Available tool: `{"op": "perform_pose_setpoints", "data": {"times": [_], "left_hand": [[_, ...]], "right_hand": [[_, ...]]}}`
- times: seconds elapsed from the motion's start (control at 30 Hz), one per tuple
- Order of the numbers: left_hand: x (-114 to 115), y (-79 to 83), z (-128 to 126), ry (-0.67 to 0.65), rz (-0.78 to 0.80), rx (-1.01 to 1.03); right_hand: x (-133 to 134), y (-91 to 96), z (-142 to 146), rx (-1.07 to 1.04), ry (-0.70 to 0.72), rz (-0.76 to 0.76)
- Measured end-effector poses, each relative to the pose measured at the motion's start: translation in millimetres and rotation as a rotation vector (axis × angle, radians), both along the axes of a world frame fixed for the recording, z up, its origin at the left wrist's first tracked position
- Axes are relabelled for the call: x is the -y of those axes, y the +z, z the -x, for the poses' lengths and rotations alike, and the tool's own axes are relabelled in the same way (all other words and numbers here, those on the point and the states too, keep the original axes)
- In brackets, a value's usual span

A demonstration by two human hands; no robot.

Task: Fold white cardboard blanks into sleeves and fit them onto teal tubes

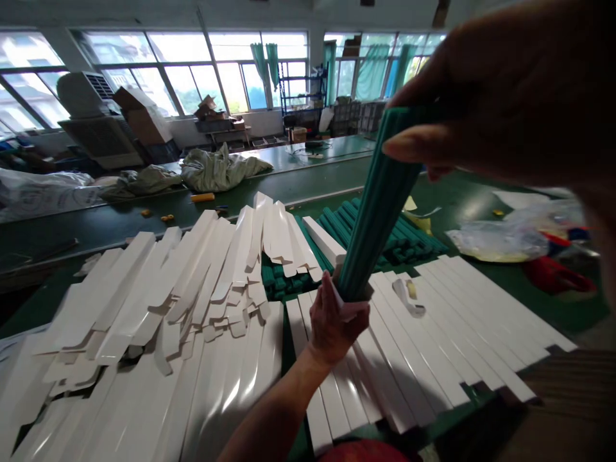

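My right hand [481, 109], large and dark at the upper right, pinches the top of a long ribbed green bundle [373, 205] between thumb and fingers. The bundle is tilted, and its lower end sits in the open mouth of a white carton [353, 309]. My left hand [332, 324] is wrapped around that mouth; the rest of this carton is hard to make out. Behind the bundle lie more green bundles [337, 224]. Left of my hands are piled open white cartons [192, 269] with loose flaps. Flat white cartons [433, 321] lie in a row to the right.
A tape dispenser [409, 296] rests on the right-hand cartons. Clear plastic bags [500, 237] and a red item [558, 276] lie farther right. Across the long green table [317, 173] are crumpled sacks [221, 168] and a yellow cutter-like object [203, 197]. Shelving [303, 90] stands by the windows.
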State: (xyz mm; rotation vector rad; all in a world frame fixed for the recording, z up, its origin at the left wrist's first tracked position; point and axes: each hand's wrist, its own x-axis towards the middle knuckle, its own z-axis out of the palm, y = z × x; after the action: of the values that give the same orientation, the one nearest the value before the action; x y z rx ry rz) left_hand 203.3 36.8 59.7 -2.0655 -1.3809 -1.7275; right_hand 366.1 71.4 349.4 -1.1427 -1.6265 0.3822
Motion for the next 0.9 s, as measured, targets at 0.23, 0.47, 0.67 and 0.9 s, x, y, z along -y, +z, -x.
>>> {"op": "perform_pose_setpoints", "data": {"times": [0.23,0.47,0.67,0.9], "left_hand": [[-6.5,-4.3,16.9,0.003,-0.035,0.006],[-16.8,-9.7,21.8,0.069,-0.026,0.037],[-22.8,-9.6,16.0,0.128,-0.151,-0.014],[-21.7,2.6,23.8,-0.101,-0.088,0.04]], "right_hand": [[7.1,-92.9,45.7,0.636,0.323,-0.094],[15.2,-178.9,39.1,0.312,0.102,-0.191],[4.5,-227.7,65.1,-0.605,0.284,0.468],[3.4,-238.5,92.5,-1.081,0.257,0.542]]}}
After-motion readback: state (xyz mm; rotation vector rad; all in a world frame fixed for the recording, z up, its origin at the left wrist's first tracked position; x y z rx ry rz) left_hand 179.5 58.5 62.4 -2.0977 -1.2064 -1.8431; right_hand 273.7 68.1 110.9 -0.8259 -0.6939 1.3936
